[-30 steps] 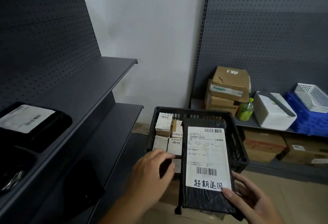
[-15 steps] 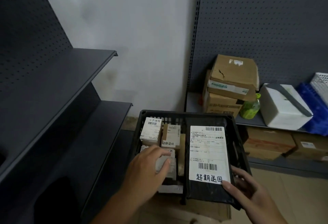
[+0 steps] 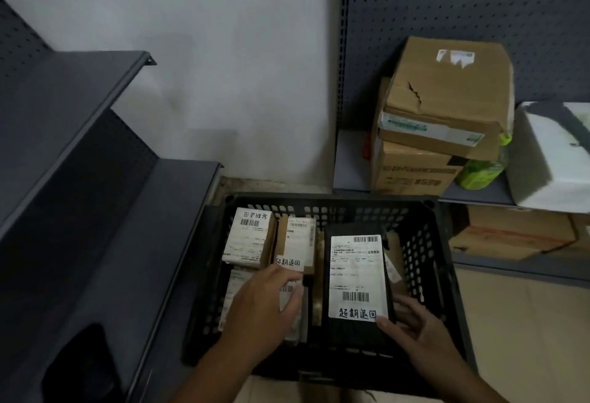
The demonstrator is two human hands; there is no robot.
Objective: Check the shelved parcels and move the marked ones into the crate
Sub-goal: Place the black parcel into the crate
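Placing flat black plastic-wrapped parcel (image 3: 356, 275) in black slotted crate (image 3: 421, 243).
Probably light, slippery: right hand (image 3: 424, 335) is pinching its six-o'clock edge; left hand (image 3: 261, 310) grip unclear.

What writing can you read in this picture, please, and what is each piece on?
"超期退回", handwritten: label on the black parcel in the crate.
"超期退回", handwritten: label on the middle small box.
"超期退回", upside down: left small box.
Label fine print and print on the cardboard boxes: too blurred.
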